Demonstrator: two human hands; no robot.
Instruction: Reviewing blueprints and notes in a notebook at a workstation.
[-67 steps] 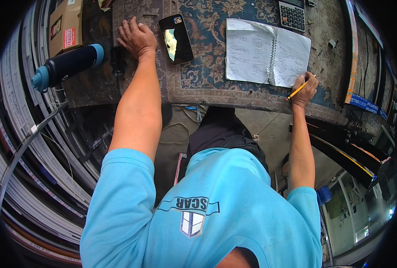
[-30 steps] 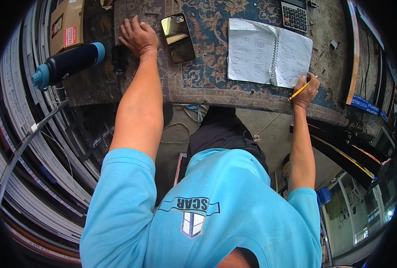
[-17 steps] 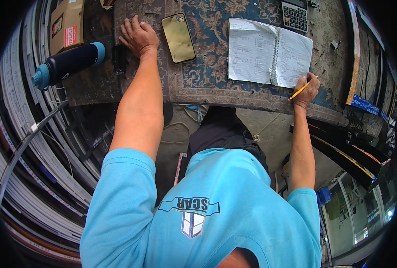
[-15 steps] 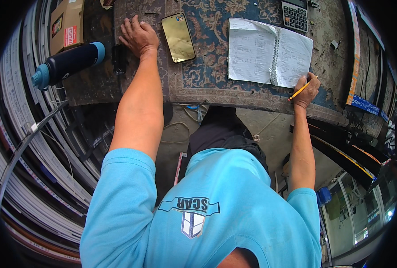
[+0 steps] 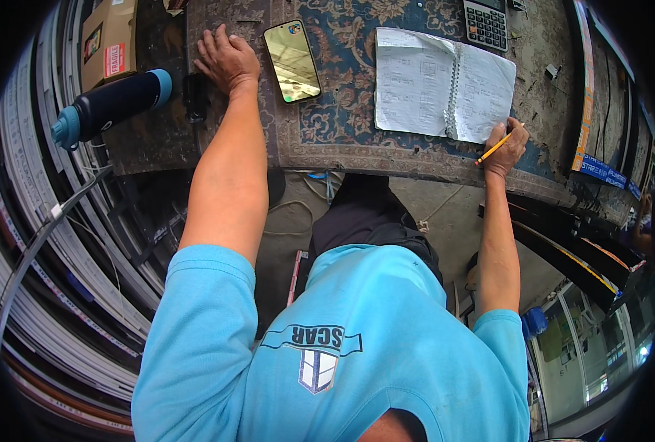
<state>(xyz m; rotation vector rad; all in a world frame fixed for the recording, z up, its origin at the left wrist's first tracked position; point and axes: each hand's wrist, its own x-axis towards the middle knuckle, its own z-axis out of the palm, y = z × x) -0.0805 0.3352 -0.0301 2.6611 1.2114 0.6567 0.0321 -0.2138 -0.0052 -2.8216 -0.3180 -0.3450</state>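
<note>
Yellow pencil (image 5: 491, 152), gripped slantwise in the fingers of the person's right hand (image 5: 511, 149), close to the near edge of the bench (image 5: 342, 158) and toward its right-hand corner. The pencil's reddish end points left and toward that near edge; the other end passes beyond the knuckles. The right hand is curled narrowly around it, at the lower right corner of an open spiral notebook (image 5: 414, 81); whether it presses on the page cannot be told. The notebook lies flat, its pages covered with pencil-grey writing.

The left hand (image 5: 229, 60) is palm down toward the bench's left side, fingers a little apart, with nothing seen in its grasp; what is under the palm is hidden. Just beside it, to the right, a dark-framed phone (image 5: 292, 62) lies face up, its glass full of reflections.

A grey calculator (image 5: 485, 29) sits beyond the notebook, farther from the near edge. By the bench's left edge, a navy bottle (image 5: 117, 108) with a lighter blue cap lies on its side, near a brown cardboard box (image 5: 122, 22).
</note>
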